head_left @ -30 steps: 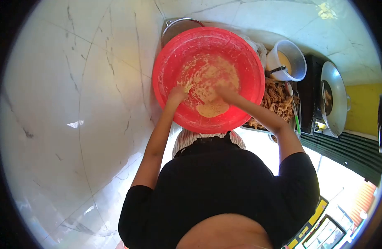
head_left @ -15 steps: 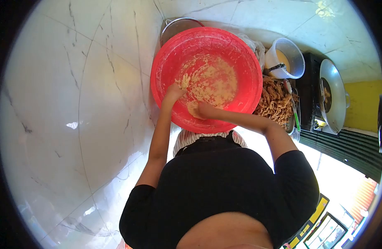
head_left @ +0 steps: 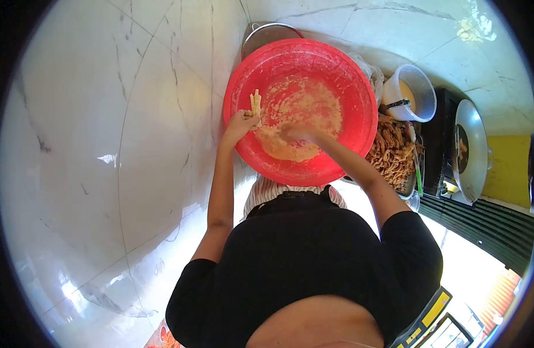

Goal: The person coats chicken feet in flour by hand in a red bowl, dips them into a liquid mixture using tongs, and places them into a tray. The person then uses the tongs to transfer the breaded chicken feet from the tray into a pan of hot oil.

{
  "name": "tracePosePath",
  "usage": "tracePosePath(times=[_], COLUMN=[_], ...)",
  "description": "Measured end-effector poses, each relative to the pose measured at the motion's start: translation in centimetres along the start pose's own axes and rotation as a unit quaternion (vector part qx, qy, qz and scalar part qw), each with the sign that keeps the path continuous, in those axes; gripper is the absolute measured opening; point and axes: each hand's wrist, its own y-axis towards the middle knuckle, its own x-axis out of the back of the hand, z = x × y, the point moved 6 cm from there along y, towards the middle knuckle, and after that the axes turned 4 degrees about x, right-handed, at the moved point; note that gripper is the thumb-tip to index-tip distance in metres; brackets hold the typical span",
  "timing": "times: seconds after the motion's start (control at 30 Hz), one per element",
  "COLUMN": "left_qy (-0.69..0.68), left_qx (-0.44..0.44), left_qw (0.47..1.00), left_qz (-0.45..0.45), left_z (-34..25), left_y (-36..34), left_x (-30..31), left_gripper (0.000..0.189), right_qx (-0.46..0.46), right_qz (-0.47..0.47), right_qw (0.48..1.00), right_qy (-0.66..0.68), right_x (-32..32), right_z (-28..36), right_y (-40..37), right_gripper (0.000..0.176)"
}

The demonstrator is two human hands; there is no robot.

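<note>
A wide red plastic basin [head_left: 360, 136] stands in front of me with pale yellowish flour [head_left: 313, 107] spread over its bottom. At the basin's left rim, my left hand [head_left: 242, 123] is closed around a few pale, flour-coated strips [head_left: 255, 103], whose ends stick up out of the fingers. My right hand [head_left: 293, 132] is low inside the basin, at the flour. It is smeared by motion, so its fingers cannot be made out.
To the right, browned fried strips [head_left: 389, 153] are heaped on a tray with green-handled tongs [head_left: 418, 174]. Behind them stands a white bucket [head_left: 424, 101] with pale liquid. A large metal wok [head_left: 473, 139] is farther right. Marbled tile walls [head_left: 157, 116] rise left and behind.
My left hand has lifted from the flour to the left rim, bringing up the coated strips. My right hand has shifted toward the basin's middle. The whole view has moved slightly.
</note>
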Motion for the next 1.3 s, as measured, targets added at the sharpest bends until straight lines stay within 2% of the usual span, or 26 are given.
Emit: tracePosePath(times=[0.03,0.07,0.13,0.17,0.2,0.23,0.27,0.33,0.37,0.43,0.47,0.53,0.63,0.67,0.73,0.77,0.83,0.87,0.97,1.03,1.07,1.13,1.17,1.23,1.27,1.3], left_qy=[-0.005,-0.004,-0.017,-0.015,-0.002,0.011,0.013,0.002,0.003,0.003,0.003,-0.046,-0.024,-0.025,0.080,0.079,-0.021,-0.022,-0.009,-0.006,-0.006,0.001,0.002,0.063,0.065,0.101], left_qx=[0.001,0.002,0.007,0.007,0.007,0.005,0.005,0.016,0.015,0.011,0.011,-0.009,-0.053,-0.054,-0.186,-0.188,-0.195,-0.196,-0.200,-0.199,-0.197,-0.170,-0.169,-0.151,-0.151,-0.138], left_qw=[1.000,1.000,1.000,1.000,1.000,1.000,1.000,1.000,1.000,0.999,0.999,0.999,0.997,0.997,0.969,0.968,0.972,0.972,0.972,0.973,0.974,0.980,0.980,0.979,0.979,0.978], left_qz=[0.011,0.010,0.002,0.003,0.010,0.016,0.016,0.020,0.020,0.042,0.042,-0.003,-0.054,-0.054,-0.144,-0.143,-0.130,-0.129,-0.126,-0.114,-0.113,-0.107,-0.104,-0.121,-0.119,-0.121], left_z=[0.0,0.0,-0.3,-0.4,-0.5,-0.6,-0.3,0.3,0.4,0.2,0.3,0.3,-1.5,-2.2,-4.9,-4.7,-3.5,-3.2,-2.5,-2.2,-2.1,-2.1,-2.2,-2.4,-2.6,-2.6], left_y=[-0.1,-0.2,-0.5,-0.6,-0.7,-0.8,-0.7,-0.5,-0.6,-1.1,-1.0,-0.8,-1.9,-2.5,-4.2,-3.9,-3.2,-2.9,-2.6,-2.3,-2.2,-2.0,-2.0,-2.0,-1.9,-1.7], left_x=[-0.1,-0.2,-0.3,-0.4,-0.5,-0.6,-0.6,-0.7,-0.6,-0.9,-1.0,-0.7,-0.8,-1.2,-1.2,-1.2,-1.1,-1.1,-1.4,-1.6,-1.6,-1.7,-1.8,-1.7,-1.8,-1.9], left_gripper=[0.029,0.029,0.029,0.029,0.024,0.020,0.020,0.020,0.020,0.023,0.023,0.029,0.028,0.028,0.028,0.028,0.028,0.028,0.027,0.028,0.028,0.029,0.029,0.034,0.034,0.036], right_qx=[0.025,0.026,0.020,0.021,0.109,0.187,0.188,0.213,0.213,0.311,0.310,0.323,0.314,0.313,0.239,0.238,0.016,0.014,0.014,0.006,0.004,0.089,0.087,0.065,0.066,0.059], right_qz=[0.000,0.001,-0.152,-0.153,-0.209,-0.248,-0.249,-0.331,-0.332,-0.193,-0.193,-0.021,0.042,0.042,0.001,-0.001,0.017,0.016,0.089,0.046,0.046,0.013,0.011,-0.080,-0.082,-0.108], right_qw=[0.996,0.996,0.983,0.982,0.957,0.847,0.846,0.791,0.790,0.847,0.847,0.851,0.848,0.847,0.854,0.853,0.893,0.892,0.941,0.993,0.993,0.988,0.989,0.991,0.990,0.992], right_qy=[-0.086,-0.085,0.104,0.106,-0.170,-0.432,-0.431,-0.469,-0.468,-0.386,-0.386,-0.414,-0.425,-0.427,-0.462,-0.464,-0.450,-0.451,-0.328,-0.112,-0.110,-0.123,-0.120,0.088,0.090,-0.034], right_x=[0.7,0.9,3.2,4.2,5.7,5.7,5.0,3.1,2.5,-0.2,-0.7,-2.9,-3.1,-3.2,-3.2,-3.8,-3.8,-3.8,-4.3,-3.2,-2.6,-1.2,-1.0,0.5,1.1,2.2], right_z=[1.5,1.9,2.5,0.9,-1.1,-2.1,-3.2,-2.7,-2.6,-0.8,-1.3,-3.9,-7.7,-8.7,-9.8,-9.5,-10.1,-9.2,-6.5,-3.7,-3.7,-2.2,-2.3,-0.8,-0.2,0.2], right_y=[-0.3,0.3,1.4,3.5,6.6,8.5,9.5,9.5,8.9,7.1,6.6,5.7,2.7,1.3,-1.3,-1.9,-2.2,-2.1,-1.8,-2.3,-1.8,-1.0,-0.9,-1.7,-2.1,-2.5], right_gripper=[0.042,0.042,0.024,0.024,0.025,0.028,0.028,0.033,0.033,0.033,0.033,0.045,0.049,0.049,0.041,0.041,0.041,0.041,0.035,0.029,0.029,0.034,0.034,0.037,0.037,0.038])
